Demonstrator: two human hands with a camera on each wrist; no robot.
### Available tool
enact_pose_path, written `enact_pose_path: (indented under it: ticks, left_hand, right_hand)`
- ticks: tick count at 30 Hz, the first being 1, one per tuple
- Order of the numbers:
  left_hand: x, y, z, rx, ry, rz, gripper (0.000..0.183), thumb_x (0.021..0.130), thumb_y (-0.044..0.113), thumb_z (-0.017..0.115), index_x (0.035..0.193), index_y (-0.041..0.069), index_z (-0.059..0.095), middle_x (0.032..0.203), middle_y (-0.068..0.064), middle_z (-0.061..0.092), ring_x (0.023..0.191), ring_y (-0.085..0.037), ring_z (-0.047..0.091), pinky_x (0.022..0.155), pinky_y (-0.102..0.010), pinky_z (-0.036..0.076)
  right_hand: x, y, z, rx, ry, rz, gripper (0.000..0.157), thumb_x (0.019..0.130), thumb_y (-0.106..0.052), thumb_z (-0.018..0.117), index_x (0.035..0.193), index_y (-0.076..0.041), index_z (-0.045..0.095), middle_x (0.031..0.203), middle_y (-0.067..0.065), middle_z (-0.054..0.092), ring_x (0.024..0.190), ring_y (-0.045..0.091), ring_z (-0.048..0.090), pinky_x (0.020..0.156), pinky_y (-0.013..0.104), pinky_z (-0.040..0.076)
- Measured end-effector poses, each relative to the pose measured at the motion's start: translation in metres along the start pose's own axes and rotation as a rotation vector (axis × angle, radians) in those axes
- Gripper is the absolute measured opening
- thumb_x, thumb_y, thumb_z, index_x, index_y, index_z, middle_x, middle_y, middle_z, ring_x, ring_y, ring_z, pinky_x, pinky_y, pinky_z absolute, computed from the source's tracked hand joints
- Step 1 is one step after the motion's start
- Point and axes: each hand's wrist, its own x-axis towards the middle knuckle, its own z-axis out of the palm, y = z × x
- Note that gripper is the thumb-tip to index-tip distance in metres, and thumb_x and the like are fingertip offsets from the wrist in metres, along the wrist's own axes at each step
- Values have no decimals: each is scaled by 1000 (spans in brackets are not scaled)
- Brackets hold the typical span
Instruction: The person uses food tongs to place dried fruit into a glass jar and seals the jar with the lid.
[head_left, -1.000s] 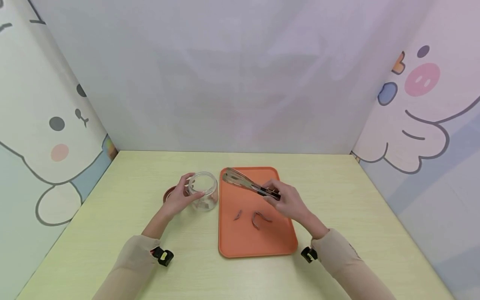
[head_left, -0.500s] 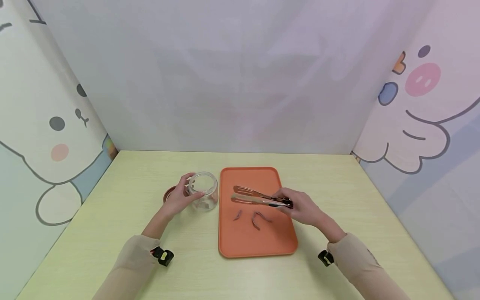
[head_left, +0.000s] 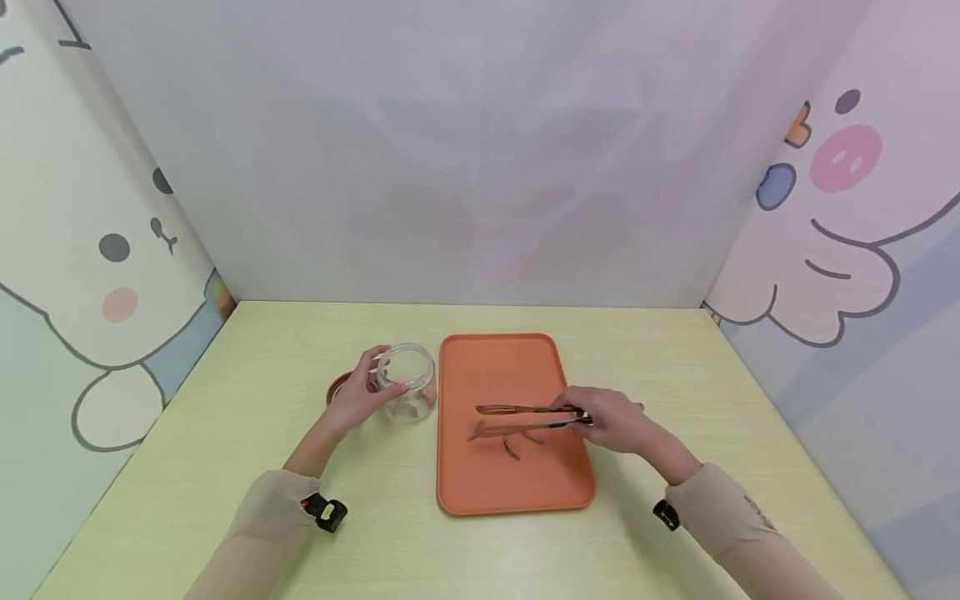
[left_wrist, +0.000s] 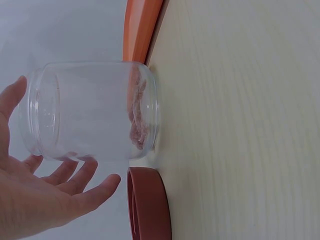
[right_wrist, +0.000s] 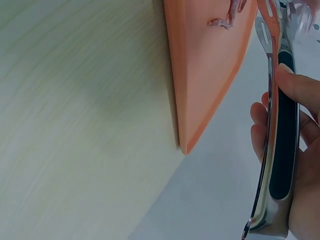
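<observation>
My left hand (head_left: 351, 407) holds a clear glass jar (left_wrist: 90, 112) near its mouth, thumb on one side and fingers on the other. The jar stands upright without its lid, with reddish-brown pieces (left_wrist: 138, 117) on its bottom. My right hand (head_left: 615, 419) grips metal tongs (right_wrist: 285, 135) by their black grips. Their two arms are spread and reach left over the orange tray (head_left: 517, 487). Reddish-brown strips (head_left: 511, 448), like dried meat, lie on the tray; the lower arm of the tongs overlaps some of them in the head view, its tip near the leftmost strip.
A reddish-brown round lid (left_wrist: 152, 205) lies on the table left of the jar, partly behind my left hand in the head view. The tray stands close to the jar's right side. A pale curtain (head_left: 480, 167) closes off the table's far edge.
The right hand has drawn the tongs from near the jar to the right and towards me, down over the strips. The tongs' arms have spread apart. The left hand and jar have not moved.
</observation>
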Motion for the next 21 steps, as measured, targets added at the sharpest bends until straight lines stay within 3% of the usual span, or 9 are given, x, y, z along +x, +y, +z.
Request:
enact_pose_path:
  ticks: [8, 21]
  left_hand:
    - [0, -1, 0, 13, 2, -15, 79, 77, 40, 66, 136, 19, 19, 135, -18, 27, 110, -31, 42, 84, -43, 38]
    - [-1, 1, 0, 27, 7, -17, 79, 76, 41, 66, 137, 18, 19, 135, -18, 28, 107, -30, 44, 82, -42, 39]
  right_hand:
    - [8, -1, 8, -64, -22, -16, 27, 78, -8, 66, 102, -17, 57, 86, -4, 58, 65, 3, 48, 55, 23, 41]
    - [11, 0, 15, -59, 3, -37, 25, 76, -5, 66, 93, -20, 56, 78, -13, 54, 62, 5, 46, 53, 24, 38]
